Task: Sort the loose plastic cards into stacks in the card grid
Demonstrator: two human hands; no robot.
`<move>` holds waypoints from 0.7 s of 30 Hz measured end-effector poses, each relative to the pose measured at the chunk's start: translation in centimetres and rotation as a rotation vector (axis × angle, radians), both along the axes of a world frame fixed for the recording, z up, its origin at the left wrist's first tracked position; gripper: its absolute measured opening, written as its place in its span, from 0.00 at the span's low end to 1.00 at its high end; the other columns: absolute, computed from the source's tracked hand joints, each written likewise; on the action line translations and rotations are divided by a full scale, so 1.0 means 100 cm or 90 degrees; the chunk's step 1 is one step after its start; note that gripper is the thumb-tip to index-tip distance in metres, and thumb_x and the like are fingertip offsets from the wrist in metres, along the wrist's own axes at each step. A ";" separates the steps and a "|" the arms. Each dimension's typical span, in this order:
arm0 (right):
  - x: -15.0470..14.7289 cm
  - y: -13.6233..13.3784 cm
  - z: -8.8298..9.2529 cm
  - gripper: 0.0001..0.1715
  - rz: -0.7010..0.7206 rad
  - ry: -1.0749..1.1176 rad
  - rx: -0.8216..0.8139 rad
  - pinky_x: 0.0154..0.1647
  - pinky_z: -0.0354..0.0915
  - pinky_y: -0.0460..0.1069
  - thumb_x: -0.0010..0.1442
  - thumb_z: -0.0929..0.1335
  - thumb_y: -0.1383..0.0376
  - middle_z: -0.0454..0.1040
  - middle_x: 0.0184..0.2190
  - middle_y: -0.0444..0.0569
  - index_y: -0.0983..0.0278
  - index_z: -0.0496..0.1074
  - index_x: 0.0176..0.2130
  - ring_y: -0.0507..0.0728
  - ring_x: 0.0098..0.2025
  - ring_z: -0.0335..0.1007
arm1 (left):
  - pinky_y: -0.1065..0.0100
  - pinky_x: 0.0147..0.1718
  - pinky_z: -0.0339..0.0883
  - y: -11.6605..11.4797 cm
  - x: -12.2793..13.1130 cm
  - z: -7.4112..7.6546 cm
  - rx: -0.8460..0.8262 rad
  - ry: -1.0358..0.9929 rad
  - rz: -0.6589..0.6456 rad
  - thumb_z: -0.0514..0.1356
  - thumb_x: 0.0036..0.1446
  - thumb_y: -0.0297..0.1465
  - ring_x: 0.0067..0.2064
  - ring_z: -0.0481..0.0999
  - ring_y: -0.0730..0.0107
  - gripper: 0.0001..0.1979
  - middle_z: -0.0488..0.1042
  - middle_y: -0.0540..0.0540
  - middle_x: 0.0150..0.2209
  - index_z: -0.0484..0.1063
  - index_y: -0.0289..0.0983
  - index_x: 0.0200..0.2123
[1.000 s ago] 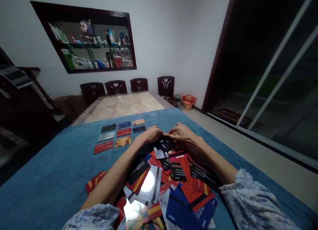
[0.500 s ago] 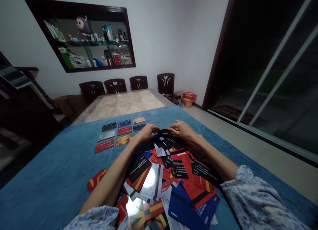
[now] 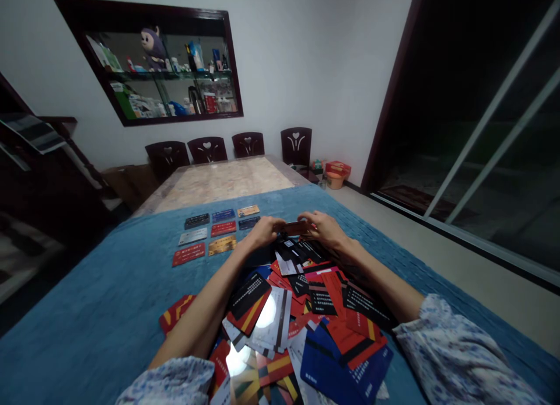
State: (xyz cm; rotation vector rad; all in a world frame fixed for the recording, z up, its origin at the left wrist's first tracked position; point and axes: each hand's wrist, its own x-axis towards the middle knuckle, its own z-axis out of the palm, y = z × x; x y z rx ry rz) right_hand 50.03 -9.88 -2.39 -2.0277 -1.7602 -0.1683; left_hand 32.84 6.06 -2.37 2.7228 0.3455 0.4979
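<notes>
Both of my hands meet at the far end of a loose heap of plastic cards (image 3: 280,317). Between them is a small stack of cards (image 3: 296,228), seen nearly edge-on with a brownish face toward me. My left hand (image 3: 266,230) pinches its left end, and my right hand (image 3: 324,227) grips its right end. Black cards (image 3: 291,248) lie just below the fingers. To the left, several piles stand in rows, among them a red card pile (image 3: 189,254), a gold card pile (image 3: 222,245) and a silver one (image 3: 193,236).
A blue cloth (image 3: 109,294) covers the near part of the marble-topped table (image 3: 227,177). Red and yellow cards (image 3: 175,311) lie beside my left forearm. Dark chairs (image 3: 296,145) stand along the far side. An orange bucket (image 3: 335,180) is on the floor.
The held stack has tilted, so more of its brownish face shows between my hands. My view has shifted slightly; the rows and the heap look unchanged.
</notes>
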 end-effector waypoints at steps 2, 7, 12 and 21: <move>-0.004 -0.002 0.003 0.19 -0.010 -0.018 -0.010 0.35 0.58 0.45 0.65 0.64 0.65 0.75 0.38 0.51 0.58 0.74 0.54 0.55 0.35 0.69 | 0.70 0.42 0.68 -0.002 0.000 -0.001 0.009 0.004 -0.003 0.53 0.43 0.17 0.41 0.78 0.64 0.27 0.82 0.44 0.39 0.80 0.33 0.45; -0.009 -0.005 0.007 0.19 -0.009 -0.054 -0.022 0.37 0.59 0.46 0.65 0.66 0.65 0.76 0.38 0.53 0.59 0.74 0.54 0.57 0.38 0.70 | 0.69 0.42 0.69 -0.008 0.001 -0.001 -0.001 -0.007 -0.024 0.53 0.45 0.17 0.40 0.78 0.64 0.25 0.82 0.44 0.38 0.80 0.34 0.45; -0.008 -0.002 0.003 0.18 0.005 -0.096 -0.003 0.38 0.59 0.48 0.64 0.65 0.68 0.77 0.38 0.53 0.60 0.74 0.53 0.57 0.39 0.70 | 0.69 0.42 0.68 -0.010 0.000 -0.003 -0.021 -0.019 -0.003 0.53 0.48 0.18 0.40 0.78 0.64 0.24 0.82 0.43 0.38 0.79 0.33 0.47; -0.002 0.003 -0.004 0.23 0.046 -0.170 0.057 0.41 0.57 0.51 0.60 0.70 0.64 0.75 0.46 0.56 0.64 0.69 0.55 0.62 0.47 0.67 | 0.73 0.36 0.66 -0.008 0.001 0.007 -0.032 -0.088 0.071 0.53 0.46 0.18 0.32 0.74 0.71 0.22 0.79 0.47 0.31 0.81 0.31 0.41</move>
